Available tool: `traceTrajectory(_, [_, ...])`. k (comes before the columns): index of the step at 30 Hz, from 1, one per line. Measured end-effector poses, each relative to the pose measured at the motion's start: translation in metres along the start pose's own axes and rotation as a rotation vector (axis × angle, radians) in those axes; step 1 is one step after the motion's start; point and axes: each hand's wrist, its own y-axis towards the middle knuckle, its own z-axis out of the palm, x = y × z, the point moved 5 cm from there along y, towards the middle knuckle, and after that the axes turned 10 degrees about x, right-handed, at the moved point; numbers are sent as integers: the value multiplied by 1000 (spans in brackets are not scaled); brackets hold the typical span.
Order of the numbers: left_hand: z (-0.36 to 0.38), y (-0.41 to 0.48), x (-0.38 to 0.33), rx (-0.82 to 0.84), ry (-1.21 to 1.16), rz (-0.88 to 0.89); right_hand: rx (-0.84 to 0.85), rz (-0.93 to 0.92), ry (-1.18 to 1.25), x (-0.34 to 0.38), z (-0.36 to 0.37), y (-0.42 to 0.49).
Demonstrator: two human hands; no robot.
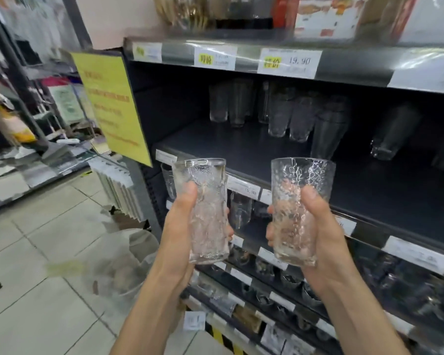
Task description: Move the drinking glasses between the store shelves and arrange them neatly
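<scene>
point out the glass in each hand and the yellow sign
left-hand glass [200, 175], head view, upper wall near rim
right-hand glass [303, 175], head view, upper wall near rim
yellow sign [110, 106], head view, middle of its face

— What's the yellow thing on the left?
— A yellow sign with red print, too blurred to read.
— And higher up?
— A white price label reading 19.90, below a red-and-white box.
— Down low?
— Pale floor tiles and yellow-and-black striped tape.

glasses on shelf, behind hands
</scene>
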Motion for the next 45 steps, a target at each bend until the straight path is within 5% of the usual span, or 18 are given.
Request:
traceTrajectory(18, [12,120,21,260,90,-114,-393,-156,-107,19,-49,46])
traceTrajectory(30, [73,251,43,489,231,-72,-640,-233,-466,72,-134,72])
traceTrajectory(45, [79,341,84,506,349,-44,-756,-221,-573,58,-206,112])
